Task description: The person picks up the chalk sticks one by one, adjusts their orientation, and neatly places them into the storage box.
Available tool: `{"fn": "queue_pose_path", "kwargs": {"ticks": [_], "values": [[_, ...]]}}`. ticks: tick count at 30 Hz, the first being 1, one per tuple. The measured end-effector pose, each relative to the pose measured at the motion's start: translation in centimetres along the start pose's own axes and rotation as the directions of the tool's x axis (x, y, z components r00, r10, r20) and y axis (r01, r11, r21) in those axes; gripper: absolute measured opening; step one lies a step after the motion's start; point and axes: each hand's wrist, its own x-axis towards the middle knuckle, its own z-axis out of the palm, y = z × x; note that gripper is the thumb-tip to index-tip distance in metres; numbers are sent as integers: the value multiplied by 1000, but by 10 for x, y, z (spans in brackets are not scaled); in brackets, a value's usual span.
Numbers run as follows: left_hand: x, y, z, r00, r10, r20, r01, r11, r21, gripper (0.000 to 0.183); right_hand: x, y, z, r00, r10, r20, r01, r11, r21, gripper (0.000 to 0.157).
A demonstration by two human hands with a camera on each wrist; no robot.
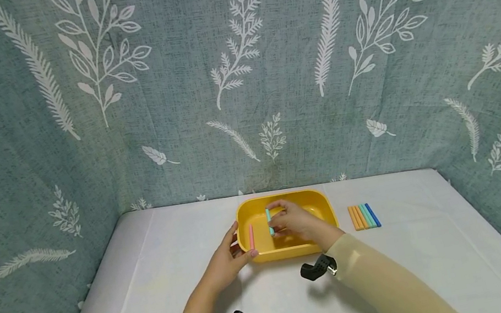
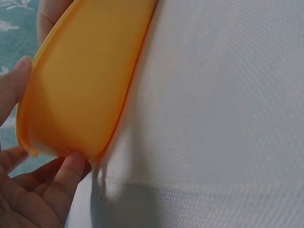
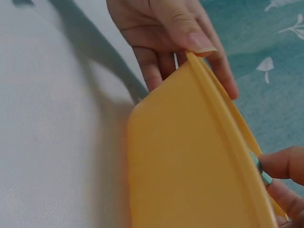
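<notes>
A yellow plastic tray (image 1: 287, 253) stands on the table near the back wall. My left hand (image 1: 224, 264) holds its left end, the thumb on the rim at the front corner and the fingers along the outer side. My right hand (image 1: 294, 221) reaches over the tray and pinches a mint-green stick (image 1: 268, 215) upright in the head view. Only a short piece of that mint stick (image 3: 267, 177) shows past the rim in the right wrist view. A pink stick (image 1: 251, 236) lies inside, near the left wall. In the left wrist view, the tray wall (image 2: 80, 80) hides the inside.
To the right of the tray, several sticks lie side by side on the white cloth: orange sticks (image 1: 357, 217), mint sticks (image 1: 368, 216) and a blue stick (image 1: 373, 215). A leaf-patterned green curtain (image 1: 240, 97) rises behind the table (image 1: 171, 249).
</notes>
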Motion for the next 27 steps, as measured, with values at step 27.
{"fn": "queue_pose_path", "kwargs": {"ticks": [27], "values": [[0,-1,0,1000,1,5,-1,1000,4,91,18,9,24,991,90,-97,-113,956,-271,45]]}}
